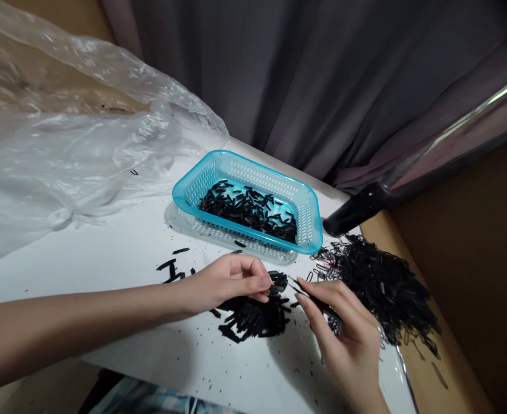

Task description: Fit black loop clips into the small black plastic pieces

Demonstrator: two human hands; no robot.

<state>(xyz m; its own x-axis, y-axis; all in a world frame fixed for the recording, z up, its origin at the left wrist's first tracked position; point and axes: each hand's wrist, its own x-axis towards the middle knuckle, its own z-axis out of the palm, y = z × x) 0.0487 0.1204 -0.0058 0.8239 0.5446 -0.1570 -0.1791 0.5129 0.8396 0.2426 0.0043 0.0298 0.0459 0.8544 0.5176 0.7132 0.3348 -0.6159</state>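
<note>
My left hand (240, 279) is closed in a pinch, thumb against forefinger, on a small black strip (277, 287) that juts out toward the right. Held between the thumb and fingers of my right hand (348, 328) is a pair of black tweezers (317, 302). Their thin tips point at the strip, slightly apart from each other; whether they touch it I cannot tell. Below my left hand lies a heap of short flat black pieces (257, 319). Beyond the hands, a blue plastic basket (247, 229) holds many similar pieces.
A big tangled pile of black loops and strips (382, 282) lies right of my right hand. Behind it rests a black-handled knife (357, 208). Clear plastic sheeting (84, 155) covers the left of the white table (119, 244). A dark curtain (244, 69) hangs behind.
</note>
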